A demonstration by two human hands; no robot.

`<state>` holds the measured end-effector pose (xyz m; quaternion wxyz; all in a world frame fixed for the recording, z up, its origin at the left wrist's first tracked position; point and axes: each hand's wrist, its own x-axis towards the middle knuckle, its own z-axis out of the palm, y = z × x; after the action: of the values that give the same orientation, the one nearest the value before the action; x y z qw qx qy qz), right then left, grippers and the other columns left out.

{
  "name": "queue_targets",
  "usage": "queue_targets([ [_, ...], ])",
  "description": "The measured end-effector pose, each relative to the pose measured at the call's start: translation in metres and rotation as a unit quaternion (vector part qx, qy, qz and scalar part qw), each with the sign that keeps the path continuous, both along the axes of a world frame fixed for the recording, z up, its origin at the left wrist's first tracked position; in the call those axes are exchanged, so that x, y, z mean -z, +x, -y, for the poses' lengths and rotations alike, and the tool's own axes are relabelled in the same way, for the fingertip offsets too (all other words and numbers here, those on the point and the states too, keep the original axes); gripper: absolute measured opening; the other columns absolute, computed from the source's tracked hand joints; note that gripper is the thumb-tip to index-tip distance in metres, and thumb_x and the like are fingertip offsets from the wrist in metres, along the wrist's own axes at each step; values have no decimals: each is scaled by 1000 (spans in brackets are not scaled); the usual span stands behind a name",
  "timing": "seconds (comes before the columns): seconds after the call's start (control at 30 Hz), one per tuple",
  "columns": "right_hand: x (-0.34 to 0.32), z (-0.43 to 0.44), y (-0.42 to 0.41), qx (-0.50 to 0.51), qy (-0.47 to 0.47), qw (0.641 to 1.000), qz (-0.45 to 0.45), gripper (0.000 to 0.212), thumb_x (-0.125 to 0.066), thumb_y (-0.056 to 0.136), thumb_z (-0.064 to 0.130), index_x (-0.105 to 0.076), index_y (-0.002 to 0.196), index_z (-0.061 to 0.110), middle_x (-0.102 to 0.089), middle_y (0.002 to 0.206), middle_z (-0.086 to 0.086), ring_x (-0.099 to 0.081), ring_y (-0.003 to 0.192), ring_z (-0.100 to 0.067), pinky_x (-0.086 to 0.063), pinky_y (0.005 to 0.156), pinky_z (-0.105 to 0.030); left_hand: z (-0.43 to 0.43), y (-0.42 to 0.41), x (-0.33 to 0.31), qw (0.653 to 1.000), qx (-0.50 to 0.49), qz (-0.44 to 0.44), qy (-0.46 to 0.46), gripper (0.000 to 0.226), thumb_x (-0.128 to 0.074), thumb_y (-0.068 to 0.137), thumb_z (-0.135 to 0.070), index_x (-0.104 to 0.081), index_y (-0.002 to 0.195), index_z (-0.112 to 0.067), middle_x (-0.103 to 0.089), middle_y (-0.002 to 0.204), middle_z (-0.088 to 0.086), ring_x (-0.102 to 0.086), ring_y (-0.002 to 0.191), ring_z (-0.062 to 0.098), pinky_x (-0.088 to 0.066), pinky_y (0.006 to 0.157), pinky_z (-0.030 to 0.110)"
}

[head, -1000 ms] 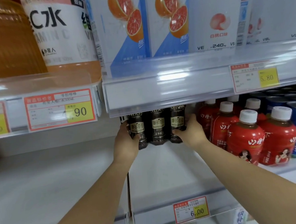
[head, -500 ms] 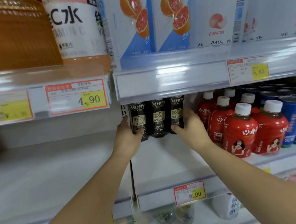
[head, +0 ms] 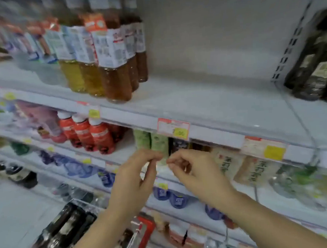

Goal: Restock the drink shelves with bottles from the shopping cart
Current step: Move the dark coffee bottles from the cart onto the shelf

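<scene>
Lower left, in the cart (head: 145,228): dark bottles (head: 66,231), lying on their sides, close-packed. Mid-frame, before the shelves (head: 215,101): left hand (head: 135,181) and right hand (head: 196,175), near each other, fingers loosely curled, nothing visible in either; blur hides finer detail. Handling, by estimate: full, so fairly heavy; rigid, smooth-walled, likely slippery; possibly breakable if knocked together. Best hold: round the body at the label, thumb opposite fingers, one per hand, lifted clear of neighbours.
</scene>
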<state>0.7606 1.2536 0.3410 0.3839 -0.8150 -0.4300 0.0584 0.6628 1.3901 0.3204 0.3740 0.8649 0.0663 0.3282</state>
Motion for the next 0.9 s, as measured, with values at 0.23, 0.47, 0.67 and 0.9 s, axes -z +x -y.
queue_targets([
  [0.23,150,-139,-61,-80,-199,968,-132,8,-60,87,19,-67,91,19,-70,89,1,-63,80,-13,-52,77,-33,-121,-120,132,965,-165,-151,-139,19,-52,90,-15,-65,98,-26,-65,95,-15,-60,87,1,-48,75,15],
  [0.47,284,-216,-106,-107,-384,892,-214,26,-55,92,19,-59,115,7,-63,113,-11,-60,91,-23,-51,76,-29,-186,-205,256,876,-260,-331,-234,23,-49,94,-15,-62,103,-30,-63,103,-12,-59,93,9,-46,76,24],
  [0.67,368,-244,-111,-107,-462,869,-145,54,-59,88,22,-41,138,13,-41,142,-14,-42,128,-27,-36,100,-31,-202,-238,338,818,-233,-472,-232,34,-51,93,-23,-53,127,-24,-55,126,-1,-48,117,19,-38,98,31],
  [0.9,397,-244,-110,-151,-543,826,-9,68,-62,87,34,-26,144,35,2,159,0,-7,141,-36,-26,110,-44,-205,-235,373,817,-212,-525,-113,51,-51,91,-37,-36,139,-27,-39,142,-2,-37,130,24,-25,110,39],
])
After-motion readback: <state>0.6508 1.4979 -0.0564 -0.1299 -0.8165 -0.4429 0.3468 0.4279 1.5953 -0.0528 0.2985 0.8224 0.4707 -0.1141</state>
